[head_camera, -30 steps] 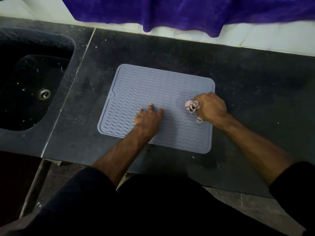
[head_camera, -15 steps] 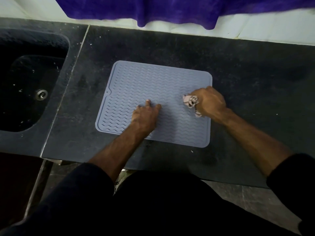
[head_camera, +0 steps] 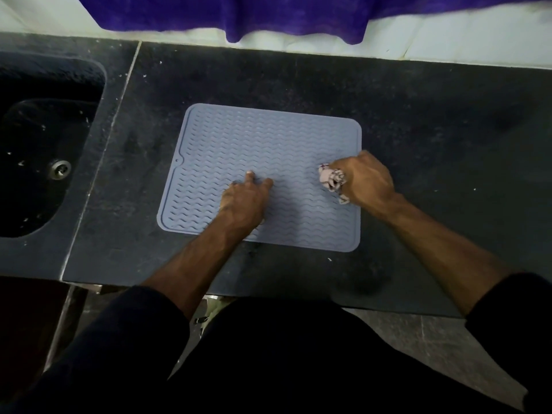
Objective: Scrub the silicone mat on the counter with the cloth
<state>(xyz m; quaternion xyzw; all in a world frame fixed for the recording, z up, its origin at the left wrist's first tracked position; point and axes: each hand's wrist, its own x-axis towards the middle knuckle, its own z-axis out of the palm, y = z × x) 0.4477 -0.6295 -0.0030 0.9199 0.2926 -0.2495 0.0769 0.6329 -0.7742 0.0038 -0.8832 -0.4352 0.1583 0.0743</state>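
**One hand pinned the mat, the other scrubbed**

We had the mat (head_camera: pixel 268 150) lying flat on the dark counter (head_camera: pixel 433 121), well right of the sink (head_camera: pixel 44 144), so the whole ribbed face was open to the cloth (head_camera: pixel 331 178).

Our left hand (head_camera: pixel 246 201) pressed on the mat's middle near its front edge with the fingers straight and spread. We judged this was to keep the thin sheet from sliding or bunching under the rubbing.

Our right hand (head_camera: pixel 366 180) sat at the mat's right edge, its grip closed tight around the balled cloth, a wad poking out toward the centre. Bunching it small likely gave firmer pressure into the wavy ridges.

Much of the mat's far and left parts lay beyond both hands, so we reckoned the scrubbing had more ground to cover.

A purple towel (head_camera: pixel 268 13) hung over the wall behind.
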